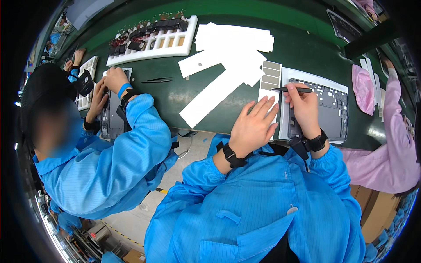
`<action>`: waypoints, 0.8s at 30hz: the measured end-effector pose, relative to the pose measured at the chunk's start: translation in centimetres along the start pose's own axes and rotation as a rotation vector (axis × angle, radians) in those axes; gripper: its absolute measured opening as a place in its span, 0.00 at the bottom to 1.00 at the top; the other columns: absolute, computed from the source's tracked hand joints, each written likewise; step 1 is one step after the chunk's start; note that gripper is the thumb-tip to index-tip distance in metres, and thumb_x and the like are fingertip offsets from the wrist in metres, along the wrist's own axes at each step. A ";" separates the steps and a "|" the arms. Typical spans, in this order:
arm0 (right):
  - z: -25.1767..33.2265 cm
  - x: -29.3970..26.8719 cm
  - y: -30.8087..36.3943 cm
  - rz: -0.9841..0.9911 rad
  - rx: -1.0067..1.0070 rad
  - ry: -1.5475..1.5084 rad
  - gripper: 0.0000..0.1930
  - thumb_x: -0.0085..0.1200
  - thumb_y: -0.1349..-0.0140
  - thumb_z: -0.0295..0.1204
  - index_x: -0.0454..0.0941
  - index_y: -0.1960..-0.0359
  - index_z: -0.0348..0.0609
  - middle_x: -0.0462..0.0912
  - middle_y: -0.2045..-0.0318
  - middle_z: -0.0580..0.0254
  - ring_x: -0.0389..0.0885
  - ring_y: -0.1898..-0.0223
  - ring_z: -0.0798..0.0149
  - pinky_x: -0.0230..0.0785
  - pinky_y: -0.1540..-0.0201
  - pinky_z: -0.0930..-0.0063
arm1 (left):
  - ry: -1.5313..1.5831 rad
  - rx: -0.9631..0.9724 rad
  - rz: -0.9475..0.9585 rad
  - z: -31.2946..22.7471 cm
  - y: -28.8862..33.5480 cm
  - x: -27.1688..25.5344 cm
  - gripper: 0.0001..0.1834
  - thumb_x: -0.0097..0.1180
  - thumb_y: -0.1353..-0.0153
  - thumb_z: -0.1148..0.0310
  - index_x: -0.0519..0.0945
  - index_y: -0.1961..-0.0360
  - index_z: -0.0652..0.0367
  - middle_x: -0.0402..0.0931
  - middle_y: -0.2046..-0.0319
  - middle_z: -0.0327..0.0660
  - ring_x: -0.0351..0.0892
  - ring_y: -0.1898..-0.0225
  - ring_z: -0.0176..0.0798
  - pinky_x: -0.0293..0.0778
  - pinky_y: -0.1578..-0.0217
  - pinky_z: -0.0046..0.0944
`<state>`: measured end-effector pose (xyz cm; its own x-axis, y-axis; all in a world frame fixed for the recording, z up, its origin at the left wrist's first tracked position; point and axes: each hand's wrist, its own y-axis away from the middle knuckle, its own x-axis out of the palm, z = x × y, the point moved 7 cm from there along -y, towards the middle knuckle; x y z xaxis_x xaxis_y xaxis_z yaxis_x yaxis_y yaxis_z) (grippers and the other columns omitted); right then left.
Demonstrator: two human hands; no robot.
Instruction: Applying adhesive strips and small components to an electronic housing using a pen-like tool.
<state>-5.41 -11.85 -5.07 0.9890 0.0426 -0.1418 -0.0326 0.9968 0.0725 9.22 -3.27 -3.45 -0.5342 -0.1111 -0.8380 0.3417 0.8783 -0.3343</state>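
Note:
My right hand [303,110] grips black tweezers [301,90] like a pen. Their tips point left, over a strip of grey rectangular stickers [271,72] on white backing; contact cannot be made out. Flat across the lower end of that strip lies my left hand [254,126], fingers stretched out and holding nothing. Beneath and beside my right hand is a dark grey laptop-like casing [331,115] with many small cutouts. It rests on a white sheet [302,74], and my right hand covers part of its left side.
Loose white paper strips [234,55] spread across the green table [171,98]. Behind them stands a white foam tray [153,53] of small black parts; another pair of tweezers [157,80] lies left. Co-workers' blue sleeve [147,114] and pink sleeve [397,136] flank me. A pink cloth [363,87] lies right.

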 end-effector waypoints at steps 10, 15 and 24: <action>-0.6 -2.4 -0.5 -0.046 0.065 -0.511 0.13 0.52 0.31 0.30 0.79 0.53 0.31 0.84 0.71 0.54 0.78 0.75 0.73 0.68 0.73 0.84 | 0.026 -0.017 0.007 -0.1 0.0 0.3 0.24 0.54 0.38 0.61 0.75 0.41 0.56 0.69 0.37 0.45 0.67 0.36 0.45 0.62 0.38 0.50; 1.0 -12.2 -0.2 -0.127 0.013 -0.424 0.14 0.51 0.31 0.30 0.78 0.52 0.30 0.83 0.74 0.56 0.75 0.79 0.76 0.63 0.76 0.87 | 0.178 -0.091 0.052 -0.1 -0.6 0.3 0.22 0.55 0.37 0.60 0.76 0.44 0.57 0.68 0.36 0.45 0.64 0.33 0.49 0.58 0.35 0.54; -4.0 -31.9 1.1 -0.310 -0.086 0.042 0.13 0.54 0.32 0.32 0.80 0.52 0.37 0.82 0.77 0.66 0.72 0.80 0.81 0.57 0.79 0.89 | 0.107 -0.032 -0.024 -9.5 -7.4 -1.6 0.09 0.56 0.40 0.69 0.79 0.63 0.64 0.74 0.46 0.50 0.71 0.41 0.54 0.61 0.38 0.54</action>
<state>-37.55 -11.81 -4.43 0.9470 -0.2626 -0.1848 0.2552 0.9648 -0.0636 0.21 -5.19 4.45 -0.6217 -0.0837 -0.7788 0.3041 0.8905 -0.3384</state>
